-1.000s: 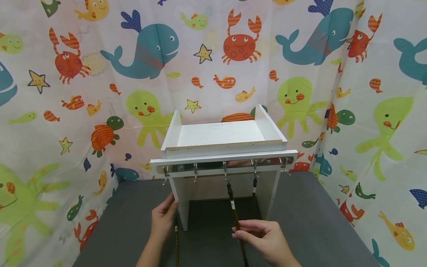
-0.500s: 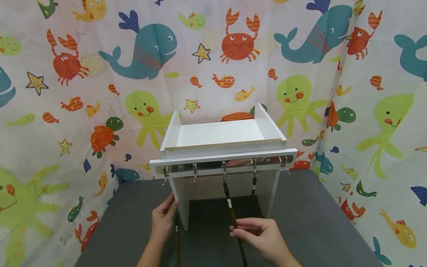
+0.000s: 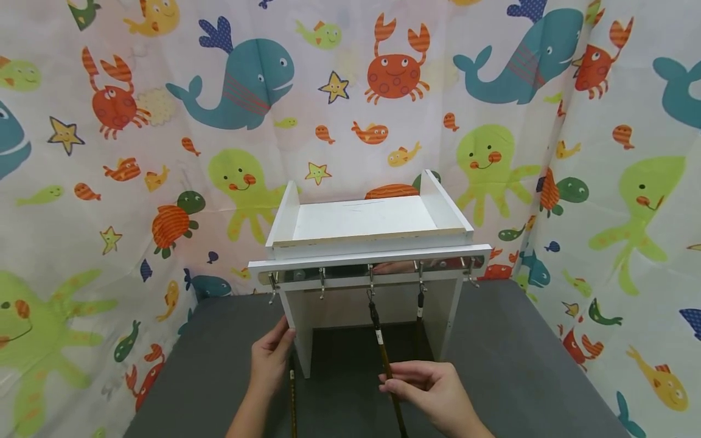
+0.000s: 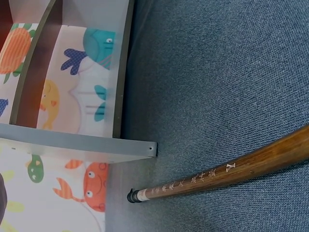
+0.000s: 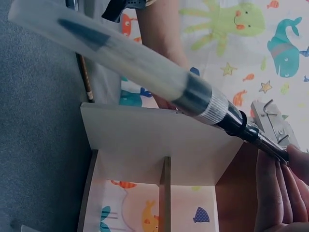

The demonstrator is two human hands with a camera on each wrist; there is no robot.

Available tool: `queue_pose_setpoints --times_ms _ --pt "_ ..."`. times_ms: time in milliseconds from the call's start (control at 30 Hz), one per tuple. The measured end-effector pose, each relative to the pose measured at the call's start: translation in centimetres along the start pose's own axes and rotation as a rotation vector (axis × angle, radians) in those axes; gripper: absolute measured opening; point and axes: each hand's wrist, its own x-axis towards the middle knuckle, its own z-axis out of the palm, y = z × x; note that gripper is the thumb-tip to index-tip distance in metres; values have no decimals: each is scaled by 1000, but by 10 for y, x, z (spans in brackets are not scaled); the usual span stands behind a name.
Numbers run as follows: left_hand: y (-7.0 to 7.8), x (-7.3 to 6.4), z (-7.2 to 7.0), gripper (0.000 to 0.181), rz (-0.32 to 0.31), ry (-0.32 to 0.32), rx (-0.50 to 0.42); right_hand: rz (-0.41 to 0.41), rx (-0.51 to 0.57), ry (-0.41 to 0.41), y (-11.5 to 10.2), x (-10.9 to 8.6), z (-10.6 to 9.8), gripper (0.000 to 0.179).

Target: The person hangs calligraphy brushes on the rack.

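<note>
**String loop (image 3: 370, 295) drifts a hair left, now right at the middle hook (image 3: 372, 278)**

So compared with a second ago, the loop and the held brush (image 3: 383, 353) shift slightly left, while the left hand (image 3: 268, 362) stays put.

Going left to right: that hand has its thumb and fingertips against the side panel (image 3: 299, 340) of the white stand. Some fingers are hidden, so I can't tell if they curl round it. A brown stick (image 4: 207, 180) lies on the table (image 3: 520, 365) close by. Then comes the held brush, slanting below the hook with its clear cap (image 5: 140, 67) downward. The right hand (image 3: 429, 389) pinches it partway down, thumb against fingers, no slack that I can see. Farther right, a second brush (image 3: 420, 307) hangs from the next hook.

What the shift means, I'd guess: the lineup's close, but whether the loop's actually caught is too small to tell.
</note>
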Motion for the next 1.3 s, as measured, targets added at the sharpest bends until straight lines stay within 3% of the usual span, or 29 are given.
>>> queue_pose_setpoints --times_ms 333,500,700,967,1167,1300 --pt "22 -7 6 39 6 -16 39 21 21 -4 -1 -1 -4 31" --pt "25 -9 7 39 1 -16 9 32 -15 25 2 3 -3 33" --pt "24 -9 5 39 -7 -7 36 17 -65 62 17 13 -5 33" --pt "23 -9 4 38 26 -8 100 -104 -252 174 36 25 1 25" --pt "8 -6 -1 37 29 -2 131 -115 -376 259 40 30 2 26" --pt "2 -4 -2 39 32 5 149 -125 -395 304 39 32 -3 28"
